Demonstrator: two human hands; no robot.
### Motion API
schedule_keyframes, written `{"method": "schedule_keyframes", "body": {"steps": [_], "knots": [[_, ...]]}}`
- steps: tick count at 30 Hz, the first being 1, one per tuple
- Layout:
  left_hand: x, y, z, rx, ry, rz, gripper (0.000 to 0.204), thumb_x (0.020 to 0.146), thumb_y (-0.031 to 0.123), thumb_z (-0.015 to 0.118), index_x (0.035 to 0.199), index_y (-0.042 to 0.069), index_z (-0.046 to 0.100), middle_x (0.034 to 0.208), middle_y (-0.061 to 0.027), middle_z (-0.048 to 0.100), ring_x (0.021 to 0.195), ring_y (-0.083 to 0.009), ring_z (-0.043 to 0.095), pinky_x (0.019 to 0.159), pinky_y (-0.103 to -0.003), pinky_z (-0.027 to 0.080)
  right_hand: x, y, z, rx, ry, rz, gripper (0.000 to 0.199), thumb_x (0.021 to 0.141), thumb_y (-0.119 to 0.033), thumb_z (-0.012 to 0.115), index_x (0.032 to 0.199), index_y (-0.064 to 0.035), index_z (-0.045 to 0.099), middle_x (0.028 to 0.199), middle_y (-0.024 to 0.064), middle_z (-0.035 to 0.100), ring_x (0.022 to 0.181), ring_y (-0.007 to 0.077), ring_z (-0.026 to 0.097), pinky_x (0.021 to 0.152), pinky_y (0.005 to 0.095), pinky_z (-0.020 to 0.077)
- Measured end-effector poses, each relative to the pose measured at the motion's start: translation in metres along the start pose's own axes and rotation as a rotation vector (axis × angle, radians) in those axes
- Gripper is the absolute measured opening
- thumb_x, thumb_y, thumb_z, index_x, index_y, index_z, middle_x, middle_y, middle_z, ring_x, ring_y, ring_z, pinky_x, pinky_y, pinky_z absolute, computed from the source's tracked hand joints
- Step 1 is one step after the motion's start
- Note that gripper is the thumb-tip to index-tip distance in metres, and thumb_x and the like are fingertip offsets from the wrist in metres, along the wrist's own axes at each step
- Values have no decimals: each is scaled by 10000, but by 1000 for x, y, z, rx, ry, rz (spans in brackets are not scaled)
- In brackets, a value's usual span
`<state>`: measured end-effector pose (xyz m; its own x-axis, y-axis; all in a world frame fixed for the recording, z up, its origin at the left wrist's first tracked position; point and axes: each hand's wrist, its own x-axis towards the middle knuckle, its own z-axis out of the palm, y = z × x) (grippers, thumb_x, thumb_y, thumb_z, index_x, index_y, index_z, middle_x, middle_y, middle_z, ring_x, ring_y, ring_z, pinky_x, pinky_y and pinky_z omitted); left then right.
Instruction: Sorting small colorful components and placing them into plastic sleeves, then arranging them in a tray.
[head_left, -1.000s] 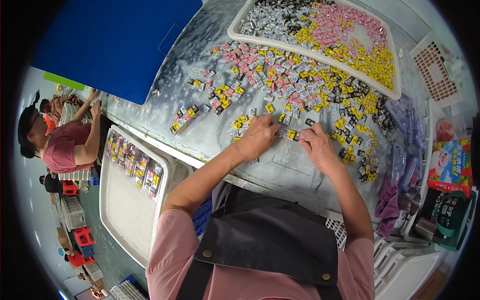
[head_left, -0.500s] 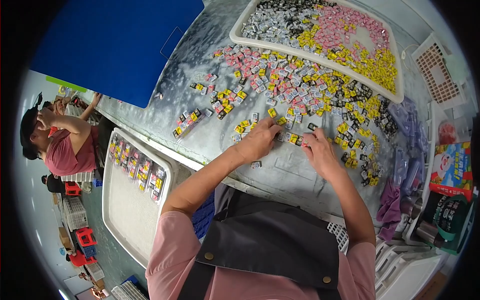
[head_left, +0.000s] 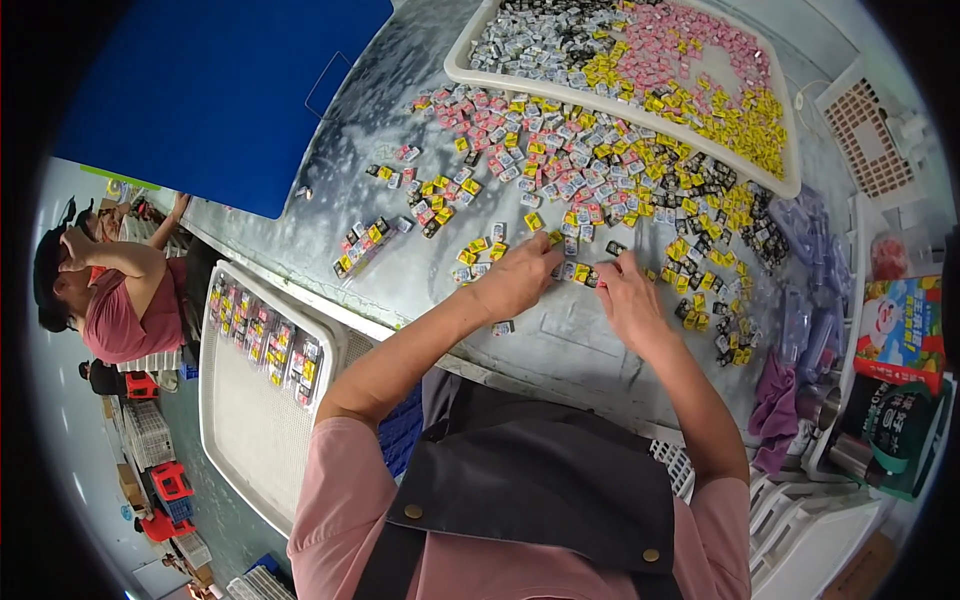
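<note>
In front of me on the grey table lies a short row of small wrapped pieces (head_left: pixel 577 272), white, black and yellow. At the row's left end, my left hand (head_left: pixel 517 278) is closed, its fingertips pinching there. My right hand (head_left: pixel 632 303) is closed at the right end, thumb and fingers pressed against the last piece. The fingers partly hide both ends. Just beyond is a wide scatter of loose small pieces (head_left: pixel 570 165) in pink, white, yellow and black. A few more lie left of my left hand, including yellow ones (head_left: pixel 470 256).
A white tray (head_left: pixel 620 98) of sorted pieces stands at the back. To the left, a filled clear pack (head_left: pixel 365 247) lies near the edge, and a white mesh tray (head_left: pixel 250 415) holds several packs. Purple plastic trays (head_left: pixel 825 270) are at right. A co-worker (head_left: pixel 130 300) sits far left.
My right hand has shifted slightly, its fingers now closer to my left hand at the row's end. The whole view has moved a little.
</note>
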<state>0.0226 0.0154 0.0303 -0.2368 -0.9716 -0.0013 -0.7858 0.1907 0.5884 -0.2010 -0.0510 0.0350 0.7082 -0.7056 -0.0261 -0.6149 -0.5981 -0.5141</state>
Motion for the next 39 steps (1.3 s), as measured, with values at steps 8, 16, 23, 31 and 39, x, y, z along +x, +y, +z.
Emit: {"method": "schedule_keyframes", "body": {"steps": [8,16,23,31,39], "knots": [[-1,5,4,22,97,107,434,834,41,711,1251,36,588,1084,-208,566,1007,-393,599,880,-449,515,-3,0,-3,43,8,-44,245,880,-61,676,1118,-51,620,1073,175,510,906,414,620,779,497,515],[3,5,1,15,26,110,383,858,47,696,1231,43,610,1055,-202,563,956,-381,609,837,-442,517,-2,6,-4,37,34,-107,257,878,-87,697,1117,-53,611,1035,165,520,841,390,630,717,483,514],[-18,44,-17,25,46,132,318,873,49,681,1180,-6,618,1000,-186,550,886,-358,610,791,-429,514,-35,-20,-34,83,62,-103,245,882,-80,697,1110,-56,609,1007,157,538,813,377,644,691,476,517],[-55,50,26,-18,20,156,378,831,32,713,1191,-22,612,1029,-174,544,904,-350,617,805,-412,520,-83,-27,-4,141,3,0,276,876,-78,705,1133,-47,611,1036,165,541,834,379,645,694,480,521],[-61,53,18,-76,15,127,421,812,-46,661,1228,-38,596,1070,-192,547,932,-364,616,838,-413,520,-84,-19,-8,98,35,-81,280,876,-48,691,1141,-41,602,1048,166,539,853,380,620,732,470,510]]}}
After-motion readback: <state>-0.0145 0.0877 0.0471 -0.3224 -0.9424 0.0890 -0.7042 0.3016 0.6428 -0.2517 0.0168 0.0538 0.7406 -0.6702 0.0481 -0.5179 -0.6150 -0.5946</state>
